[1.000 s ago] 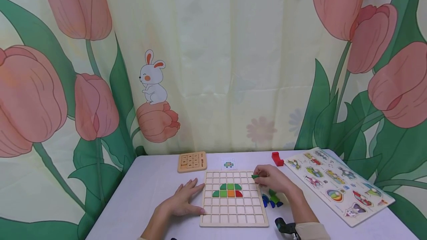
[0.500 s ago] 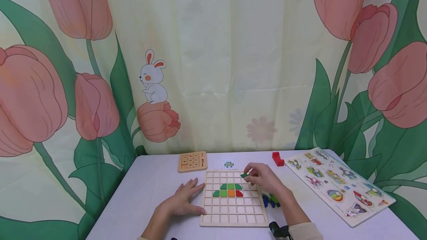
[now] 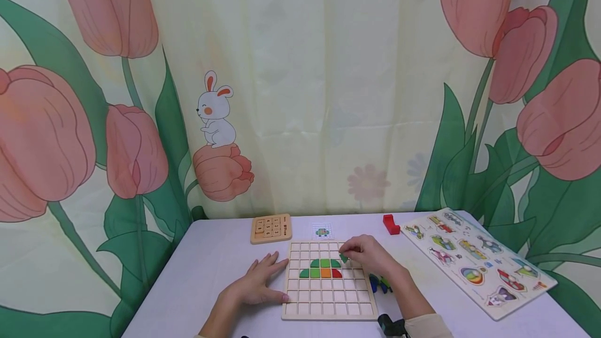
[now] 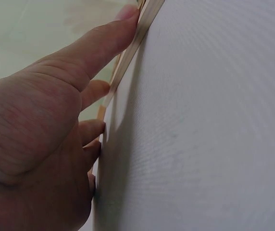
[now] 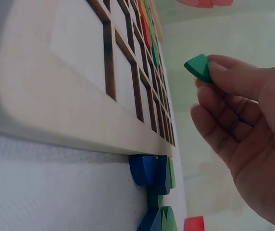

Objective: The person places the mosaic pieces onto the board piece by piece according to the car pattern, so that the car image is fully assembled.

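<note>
The wooden grid board [image 3: 328, 315] lies on the table, with several green tiles [image 3: 324, 263], an orange tile [image 3: 325, 273] and a red tile [image 3: 336, 273] set in its middle cells. My right hand [image 3: 371, 255] pinches a green quarter-round block [image 5: 198, 67] between thumb and fingertips, close over the board just right of the green tiles. In the right wrist view the block's rounded edge and flat face show. My left hand [image 3: 257, 281] has its fingers spread, with the thumb and index fingertips at the board's left edge.
Loose blue blocks [image 5: 163, 174] and green blocks lie beside the board's right side, partly behind my right forearm. Behind the board are a pattern card [image 3: 322, 231] and a wooden number board [image 3: 271, 228]. A red block [image 3: 391, 224] and a picture puzzle board [image 3: 474, 260] are to the right.
My right hand has carried the green block leftward over the board from its right edge, then slightly down toward the tiles. My left hand has stayed put.
</note>
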### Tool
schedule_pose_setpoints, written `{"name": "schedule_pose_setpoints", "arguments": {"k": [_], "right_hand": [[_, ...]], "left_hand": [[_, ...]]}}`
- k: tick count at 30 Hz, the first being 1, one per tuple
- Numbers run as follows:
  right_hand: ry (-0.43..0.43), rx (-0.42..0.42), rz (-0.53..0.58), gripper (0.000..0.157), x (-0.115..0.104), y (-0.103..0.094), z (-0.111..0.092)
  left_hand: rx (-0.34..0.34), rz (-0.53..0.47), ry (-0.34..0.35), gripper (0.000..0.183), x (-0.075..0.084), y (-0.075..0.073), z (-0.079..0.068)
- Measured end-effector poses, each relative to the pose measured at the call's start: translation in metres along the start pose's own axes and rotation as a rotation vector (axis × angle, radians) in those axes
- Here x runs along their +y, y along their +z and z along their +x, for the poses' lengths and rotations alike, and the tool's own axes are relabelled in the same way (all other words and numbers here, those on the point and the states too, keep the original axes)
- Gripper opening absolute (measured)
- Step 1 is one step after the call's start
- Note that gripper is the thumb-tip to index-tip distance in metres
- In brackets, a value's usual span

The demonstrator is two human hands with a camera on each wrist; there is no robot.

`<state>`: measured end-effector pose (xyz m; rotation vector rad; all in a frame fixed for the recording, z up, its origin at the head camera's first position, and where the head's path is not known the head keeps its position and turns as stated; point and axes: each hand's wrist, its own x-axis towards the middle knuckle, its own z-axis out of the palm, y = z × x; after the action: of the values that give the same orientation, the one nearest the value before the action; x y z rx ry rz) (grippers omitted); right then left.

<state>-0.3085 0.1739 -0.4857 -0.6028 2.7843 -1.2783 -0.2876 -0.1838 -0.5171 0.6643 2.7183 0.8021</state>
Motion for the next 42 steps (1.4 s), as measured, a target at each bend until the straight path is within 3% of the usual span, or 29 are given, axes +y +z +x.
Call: {"name": "schedule_pose_setpoints", "arguments": {"k": [9,15,33,42], "right_hand": [[0.019,-0.109,-0.028,0.018,0.0004,-0.0001,-0.0002],[0.05,-0.159,-0.032,0.009,0.0006,0.0008,-0.001],[0.078,-0.182,-0.033,0.012,0.0034,0.0021,-0.0004],[0.04,-0.201,-0.043,0.014,0.0051,0.0044,0.0]], "left_hand": [[-0.003,-0.004,-0.002,0.098,-0.0005,0.0001,0.001],[-0.007,-0.007,-0.01,0.098,-0.0003,0.0007,0.0013],[-0.007,-0.006,-0.015,0.099,0.0003,0.0003,0.0025],[-0.004,-0.008,-0.019,0.099,0.0,0.0013,0.0029]]}}
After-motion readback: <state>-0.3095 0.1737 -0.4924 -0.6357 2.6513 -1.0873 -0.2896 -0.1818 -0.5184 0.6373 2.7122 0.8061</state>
